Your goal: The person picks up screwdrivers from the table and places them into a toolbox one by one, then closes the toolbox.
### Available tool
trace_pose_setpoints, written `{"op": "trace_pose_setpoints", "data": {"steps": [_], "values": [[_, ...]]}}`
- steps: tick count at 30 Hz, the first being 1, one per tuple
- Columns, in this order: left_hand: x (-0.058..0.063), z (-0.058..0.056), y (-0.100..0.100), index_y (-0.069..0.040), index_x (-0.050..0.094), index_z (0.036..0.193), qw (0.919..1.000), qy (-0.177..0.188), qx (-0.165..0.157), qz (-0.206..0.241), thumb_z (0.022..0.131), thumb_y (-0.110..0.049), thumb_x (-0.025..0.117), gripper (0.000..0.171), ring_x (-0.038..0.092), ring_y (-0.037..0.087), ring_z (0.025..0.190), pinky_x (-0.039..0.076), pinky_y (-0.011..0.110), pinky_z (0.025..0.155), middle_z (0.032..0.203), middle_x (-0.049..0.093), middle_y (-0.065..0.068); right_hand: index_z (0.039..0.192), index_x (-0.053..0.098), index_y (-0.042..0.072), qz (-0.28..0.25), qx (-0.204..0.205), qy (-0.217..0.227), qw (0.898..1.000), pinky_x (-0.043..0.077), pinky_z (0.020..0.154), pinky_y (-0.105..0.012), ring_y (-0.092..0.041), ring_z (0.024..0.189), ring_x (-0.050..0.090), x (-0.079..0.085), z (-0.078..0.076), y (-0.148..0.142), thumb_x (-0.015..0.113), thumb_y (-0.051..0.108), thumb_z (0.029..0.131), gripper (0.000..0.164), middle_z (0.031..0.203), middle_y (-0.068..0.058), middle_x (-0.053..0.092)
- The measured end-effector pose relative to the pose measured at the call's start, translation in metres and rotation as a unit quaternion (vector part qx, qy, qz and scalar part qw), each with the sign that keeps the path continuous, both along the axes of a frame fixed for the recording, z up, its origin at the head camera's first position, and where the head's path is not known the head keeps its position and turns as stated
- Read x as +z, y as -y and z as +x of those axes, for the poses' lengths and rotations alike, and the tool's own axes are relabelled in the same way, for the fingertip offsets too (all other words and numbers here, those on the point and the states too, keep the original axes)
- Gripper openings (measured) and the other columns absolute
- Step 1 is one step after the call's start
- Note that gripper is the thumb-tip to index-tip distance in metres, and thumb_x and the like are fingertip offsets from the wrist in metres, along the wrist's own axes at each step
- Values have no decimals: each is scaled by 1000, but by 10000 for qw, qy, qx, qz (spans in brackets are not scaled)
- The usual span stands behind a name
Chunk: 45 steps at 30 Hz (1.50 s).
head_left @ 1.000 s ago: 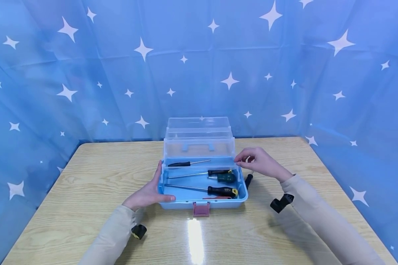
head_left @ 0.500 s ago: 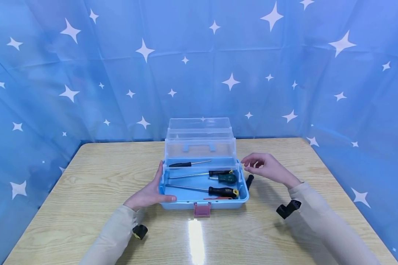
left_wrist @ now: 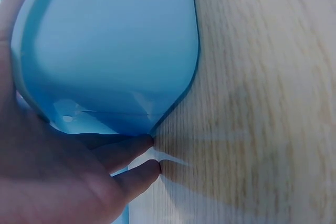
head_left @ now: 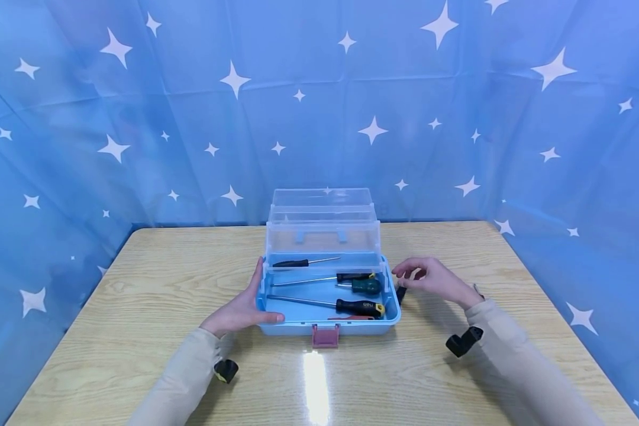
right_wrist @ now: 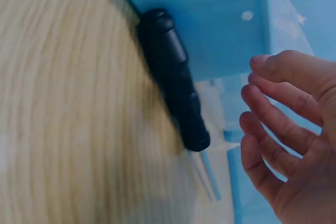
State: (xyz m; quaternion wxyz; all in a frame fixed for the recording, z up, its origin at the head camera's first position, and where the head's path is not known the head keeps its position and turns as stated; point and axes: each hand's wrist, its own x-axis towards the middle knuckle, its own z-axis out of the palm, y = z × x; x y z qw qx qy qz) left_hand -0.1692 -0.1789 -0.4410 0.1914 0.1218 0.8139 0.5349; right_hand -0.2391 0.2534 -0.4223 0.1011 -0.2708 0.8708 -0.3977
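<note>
A light blue toolbox point(head_left: 298, 327) stands on the table, its clear lid point(head_left: 323, 238) raised at the back. My left hand point(head_left: 239, 310) holds its left front corner, thumb over the front rim and fingers along the side; in the left wrist view two fingertips point(left_wrist: 137, 145) reach down by the table. Beside the box's right wall lies a black-handled screwdriver point(right_wrist: 170, 80), partly covered in the head view by my right hand point(head_left: 431, 278). That hand hovers above it with loosely bent fingers and holds nothing.
Inside the box lie a large black-and-yellow screwdriver point(head_left: 359, 307), a stubby green-handled one point(head_left: 366, 286), other black-handled screwdrivers point(head_left: 293, 263) and a red tool point(head_left: 351, 318). A pink latch point(head_left: 325, 337) hangs at the front. A blue starred curtain point(head_left: 319, 118) surrounds the wooden table point(head_left: 181, 266).
My right hand has moved away from the lid's right edge, to the right and nearer to me, and come lower beside the box. My left hand stays on the toolbox.
</note>
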Motion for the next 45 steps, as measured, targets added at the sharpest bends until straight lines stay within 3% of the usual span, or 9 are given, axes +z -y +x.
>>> {"op": "trace_pose_setpoints", "data": {"steps": [5,8,13,21,28,36,42,45], "values": [[-1,-1,0,-22,-25,150,10000,-27,-17,39,78,-30,81,128,-7,40,143,7,64,109,158,-19,14,113,69,4,-42,76,125,9999,44,91,-55,-33,105,56,-11,-1,-5,69,9,89,24,112,-9,66],[-1,0,0,-22,-24,150,10000,-32,-13,36,78,-32,81,128,-7,39,143,8,64,109,158,-18,14,115,68,5,-90,214,200,9995,39,95,-60,-35,112,54,-16,-1,-8,69,8,89,26,115,-11,64],[-2,1,0,-21,-23,151,10000,-47,7,14,78,-33,81,128,-6,40,143,9,64,108,158,-17,15,116,67,4,-115,492,184,9986,39,95,-57,-34,113,53,-23,-1,-11,69,6,88,28,118,-13,63],[0,1,0,-22,-24,151,10000,-12,13,4,77,-34,82,129,-7,40,143,8,64,109,158,-18,14,119,66,5,172,650,298,9973,46,90,-36,-30,111,55,-27,-3,-14,70,13,89,31,117,-8,65],[-1,1,0,-22,-24,151,10000,-18,24,-54,78,-33,81,128,-6,41,143,9,65,108,158,-18,15,115,69,8,312,657,89,9973,43,92,-46,-29,109,56,-29,-2,-18,71,15,88,27,115,-7,66],[-1,1,-1,-24,-23,151,10000,29,63,-9,77,-34,82,128,-6,39,143,9,64,109,159,-17,12,110,71,5,397,694,-277,9964,42,85,-42,-29,104,57,-30,1,-24,70,9,89,21,111,-9,67],[-1,1,-1,-23,-23,151,10000,-13,53,-29,78,-33,82,128,-5,40,143,9,65,108,159,-16,14,107,70,-4,397,740,-236,9962,44,84,-52,-40,102,56,-10,13,-15,68,-3,87,20,109,-20,65],[0,2,0,-22,-23,151,10000,-50,49,-43,77,-33,82,129,-3,41,143,11,65,108,159,-15,15,108,71,-2,395,774,-242,9959,45,85,-51,-37,103,56,-13,11,-18,69,-1,87,21,110,-17,66]]}}
